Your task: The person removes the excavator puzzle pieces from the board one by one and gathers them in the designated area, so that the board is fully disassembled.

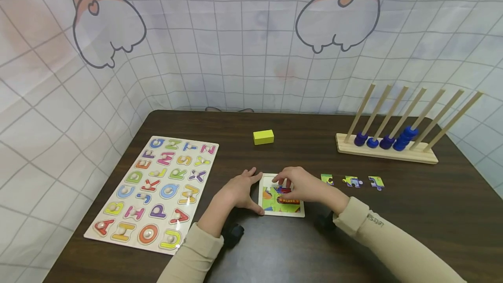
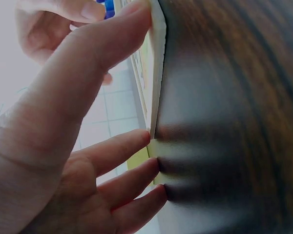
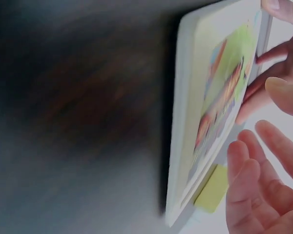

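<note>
A small jigsaw puzzle [image 1: 271,203] in a white-edged tray [image 1: 280,214] lies on the table, with several pieces fitted in a green picture. My left hand [image 1: 239,190] spreads along the tray's left side. In the left wrist view, its thumb [image 2: 129,29] rests on the tray's near edge, while the extended index finger reaches the far corner. Over the upper right part of the puzzle is my right hand [image 1: 300,185]. Its thumb and loosely bent fingers [image 3: 246,180] stand apart in the right wrist view, with nothing seen between them.
Three loose jigsaw pieces [image 1: 327,179] lie in a row right of the tray. A yellow block [image 1: 263,137] sits behind it. At left lies an alphabet board [image 1: 131,202] with knobbed letters. A peg stand [image 1: 387,153] with blue and purple beads stands at the back right.
</note>
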Demonstrator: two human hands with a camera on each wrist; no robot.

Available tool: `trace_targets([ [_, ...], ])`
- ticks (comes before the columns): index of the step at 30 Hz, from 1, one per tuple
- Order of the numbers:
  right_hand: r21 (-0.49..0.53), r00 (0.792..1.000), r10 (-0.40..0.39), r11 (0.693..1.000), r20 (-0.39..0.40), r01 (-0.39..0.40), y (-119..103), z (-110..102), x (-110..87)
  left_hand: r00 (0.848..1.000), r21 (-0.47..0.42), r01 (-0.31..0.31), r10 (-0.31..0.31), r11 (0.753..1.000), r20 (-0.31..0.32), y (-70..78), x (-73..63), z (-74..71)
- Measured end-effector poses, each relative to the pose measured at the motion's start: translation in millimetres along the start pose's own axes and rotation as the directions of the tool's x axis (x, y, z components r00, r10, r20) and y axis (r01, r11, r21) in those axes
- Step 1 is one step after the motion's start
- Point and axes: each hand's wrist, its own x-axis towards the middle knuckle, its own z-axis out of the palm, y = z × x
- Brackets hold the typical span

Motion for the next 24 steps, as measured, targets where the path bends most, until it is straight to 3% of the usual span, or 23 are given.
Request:
trace_targets([
  [24, -0.077, 0.990, 0.144, 0.987, 0.005, -0.143, -16, 13, 16.9, 1.000, -0.017, -0.012, 0.012, 1.000, 0.004, 0.8, -0.6, -0.9],
])
